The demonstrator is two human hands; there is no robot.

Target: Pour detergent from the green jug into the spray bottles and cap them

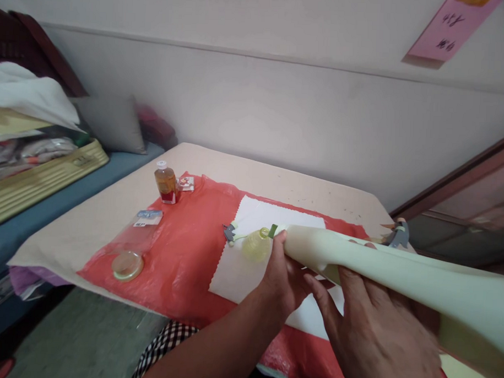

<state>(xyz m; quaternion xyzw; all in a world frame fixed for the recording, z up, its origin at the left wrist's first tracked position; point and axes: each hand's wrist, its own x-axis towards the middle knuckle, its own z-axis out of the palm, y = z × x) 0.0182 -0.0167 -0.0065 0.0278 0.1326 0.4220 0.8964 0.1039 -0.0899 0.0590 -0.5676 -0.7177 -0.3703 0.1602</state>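
Note:
A long pale green sheet point(377, 257), curled over along its length, runs from the middle of the table past the right edge of the view. My left hand point(282, 275) grips its narrow left end, thumb on top. Farther right, my right hand point(375, 325) has its fingers wrapped under the same sheet and its back toward me. Just left of the sheet's end is a translucent yellow-green item point(256, 245), with a small dark green piece point(272, 230) beside it. Beneath lies a white sheet with zigzag edges point(236, 271), partly covered by my hands.
Red plastic point(184, 247) covers part of the table. A grey piece point(229, 232) sits at the white sheet's left edge. To the left are a capped amber bottle point(166, 183), a clear packet point(141, 229) and a round clear dish point(127, 266). Grey-and-orange items point(398, 234) stand behind the green sheet.

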